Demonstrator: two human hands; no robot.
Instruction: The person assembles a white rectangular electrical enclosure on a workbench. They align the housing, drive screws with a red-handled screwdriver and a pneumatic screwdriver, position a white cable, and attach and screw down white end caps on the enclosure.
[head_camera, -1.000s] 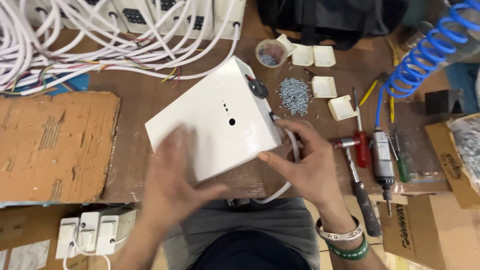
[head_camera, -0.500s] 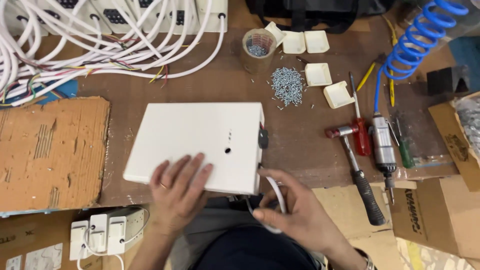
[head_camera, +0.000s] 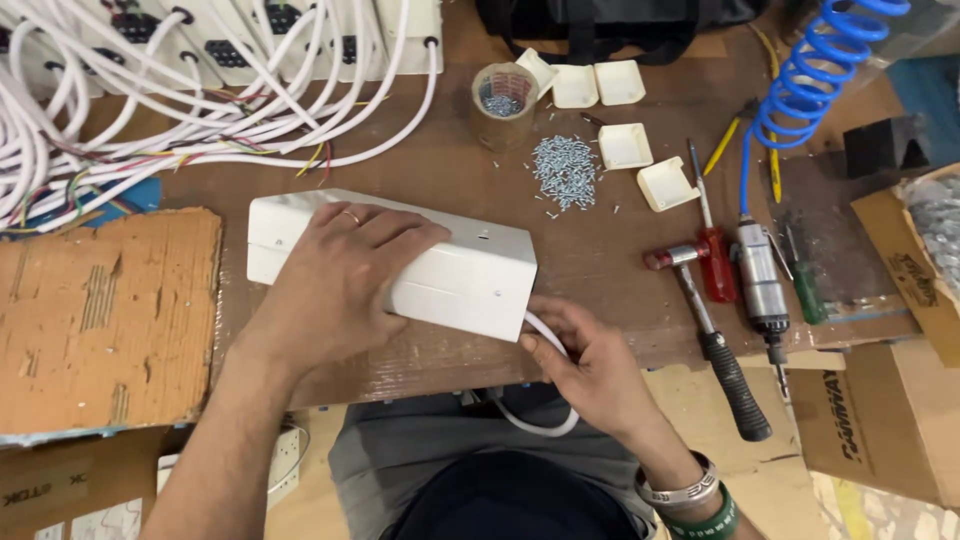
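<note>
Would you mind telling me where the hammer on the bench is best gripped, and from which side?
Grip the hammer by its black handle end, probably coming from the bench's near edge: that end points toward the person and overhangs the edge, while the head lies crowded against the red-handled screwdriver.

You worked at a brown wooden bench with a worn, scuffed top, lit evenly with no hard shadows. A torn sheet of cardboard lay on its left part, and cardboard boxes stood off its right edge, near a patch of pale floor.
</note>
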